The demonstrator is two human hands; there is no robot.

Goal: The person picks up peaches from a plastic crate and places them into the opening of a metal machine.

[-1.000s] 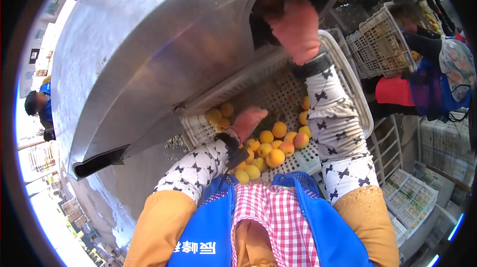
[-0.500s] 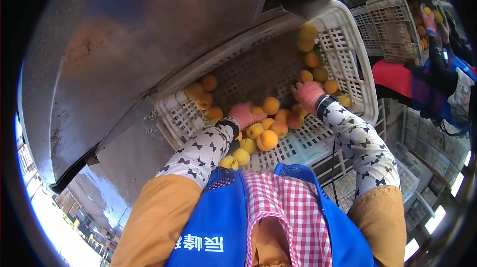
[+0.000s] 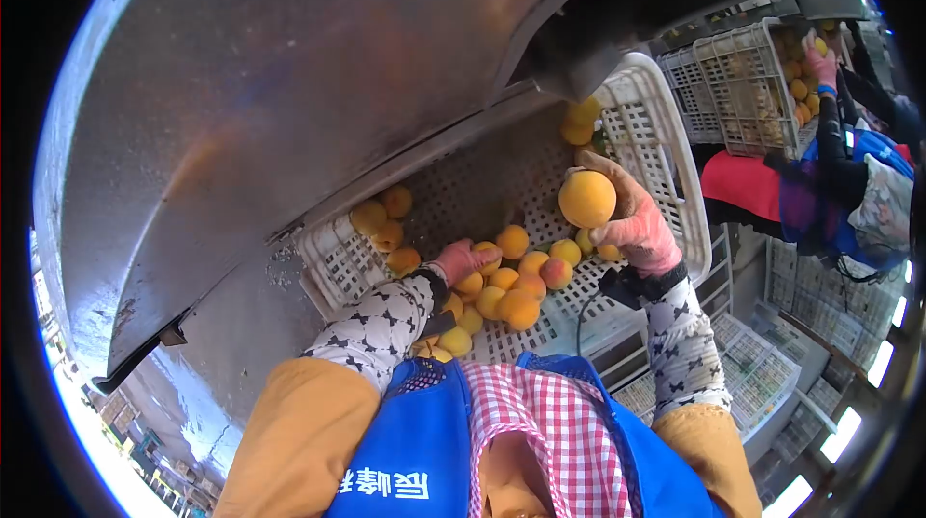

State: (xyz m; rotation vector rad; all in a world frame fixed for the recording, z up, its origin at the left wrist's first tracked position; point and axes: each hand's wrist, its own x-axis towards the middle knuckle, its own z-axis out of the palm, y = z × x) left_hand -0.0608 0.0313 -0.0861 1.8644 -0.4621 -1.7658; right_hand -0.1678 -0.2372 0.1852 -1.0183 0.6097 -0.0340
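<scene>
Right hand [image 3: 639, 219] is up from among the fruit, where it lay back-up 0.5 s ago; it is now turned, the palm side partly showing, with one large orange fruit [image 3: 586, 200] in its grip. Clock positions are taken from the middle of the crate [image 3: 641, 127].

Pose: right hand at 3 o'clock, thumb below and fingers curled over the top and far side of the fruit; it is closed on this one piece, which is held above the crate. Right forearm comes in from 5 o'clock. Left hand [image 3: 458, 260] sits low at 8 o'clock, fingertips touching a yellow-orange fruit [image 3: 487, 253]; cannot tell whether it grips. Left forearm enters from 7 o'clock.

Differences: left hand keeps to the edge of the main fruit cluster [image 3: 521, 309] at 6 o'clock, as 0.5 s ago. At 1.0 s ago the right hand was at the dark opening [image 3: 666, 12] of the metal housing [image 3: 338, 84]. Smaller groups remain at 9 and 1 o'clock.

Writing: blue vest [image 3: 424, 441] at 7 o'clock bears white characters, upside down in view; 辰峰 legible, a third partly hidden.
</scene>
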